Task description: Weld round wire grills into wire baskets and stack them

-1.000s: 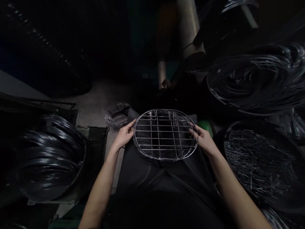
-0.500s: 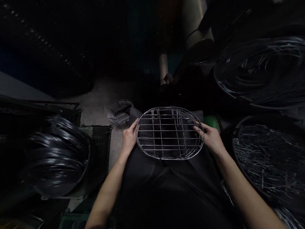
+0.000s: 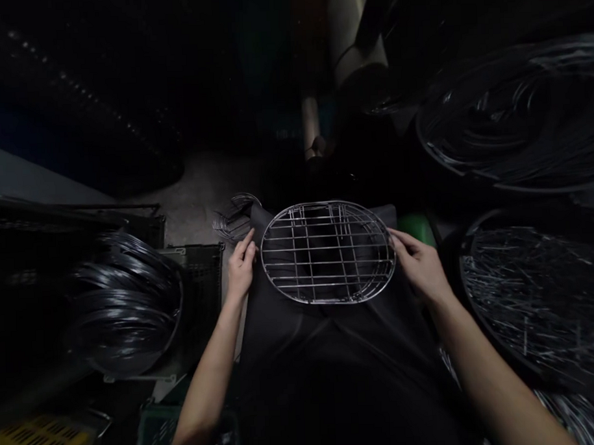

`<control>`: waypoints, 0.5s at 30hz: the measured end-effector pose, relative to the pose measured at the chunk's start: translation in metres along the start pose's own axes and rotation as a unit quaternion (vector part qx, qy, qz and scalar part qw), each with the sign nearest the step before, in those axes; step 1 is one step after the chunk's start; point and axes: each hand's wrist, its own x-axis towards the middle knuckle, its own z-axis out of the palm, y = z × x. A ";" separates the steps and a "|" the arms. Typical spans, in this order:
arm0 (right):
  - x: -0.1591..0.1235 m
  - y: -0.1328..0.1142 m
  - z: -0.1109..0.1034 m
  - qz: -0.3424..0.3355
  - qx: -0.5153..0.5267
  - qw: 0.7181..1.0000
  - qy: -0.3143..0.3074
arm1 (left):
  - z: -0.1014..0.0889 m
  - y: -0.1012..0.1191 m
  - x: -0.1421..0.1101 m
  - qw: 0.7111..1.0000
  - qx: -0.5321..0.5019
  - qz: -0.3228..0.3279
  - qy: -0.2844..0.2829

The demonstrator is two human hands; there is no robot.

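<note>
An oval wire basket [image 3: 327, 248] of shiny metal rods rests over my lap, its barred face toward me and curved side wires showing at the right. My right hand [image 3: 420, 263] is closed on the rim at the right end, thumb and fingers around the wire. Just off the left end is my left hand [image 3: 241, 266], with a small gap to the rim, index finger and thumb apart and nothing visible between them. A dark apron [image 3: 326, 364] covers my lap beneath the basket.
Coiled or ring-shaped wires [image 3: 127, 300] fill a container at the left, beside a dark crate [image 3: 200, 252]. Another wire piece [image 3: 231, 218] lies on the floor. At right are a tub of short wire pieces [image 3: 538, 298] and a larger wire-filled tub [image 3: 512, 124]. A yellow crate [image 3: 41, 442] sits lower left.
My left hand has let go of the basket's left end and moved slightly left. The right hand keeps its hold at the right end, fingers now nearer the rim. The view has shifted slightly.
</note>
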 end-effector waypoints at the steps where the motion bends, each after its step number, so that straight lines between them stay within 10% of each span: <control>1: -0.001 -0.005 -0.002 0.007 0.029 0.999 -0.012 | -0.003 0.004 0.000 1.000 -0.020 -0.006 -0.018; 5: -0.002 -0.019 -0.002 0.041 0.100 0.993 -0.043 | -0.006 0.023 0.005 0.996 -0.025 -0.009 -0.087; 15: -0.005 -0.020 -0.002 -0.038 -0.073 0.996 -0.031 | 0.000 0.036 0.013 0.985 0.147 0.064 -0.060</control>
